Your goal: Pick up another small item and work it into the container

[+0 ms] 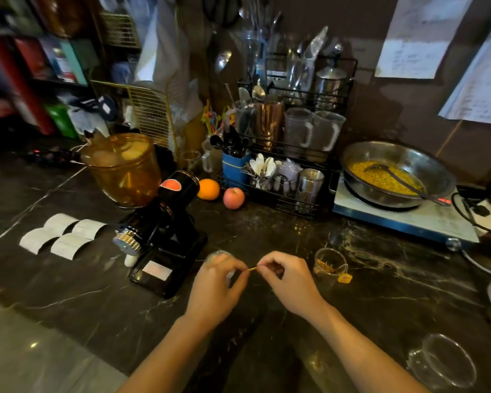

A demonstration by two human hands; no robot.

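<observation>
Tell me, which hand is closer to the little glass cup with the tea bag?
Right. The right hand is just left of the glass cup; the left hand sits farther left.

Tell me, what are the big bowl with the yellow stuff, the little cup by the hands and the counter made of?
The big bowl looks like shiny metal, probably steel: it is grey and mirrors the light. The little cup seems to be clear glass, since you can see the tea bag through it. The counter looks like polished dark stone, maybe marble, with pale veins and glossy reflections, though it could be an imitation.

Both forearms reach forward, the left hand (214, 282) and right hand (288, 279) close together (fingertips pinched, nearly meeting).
</observation>
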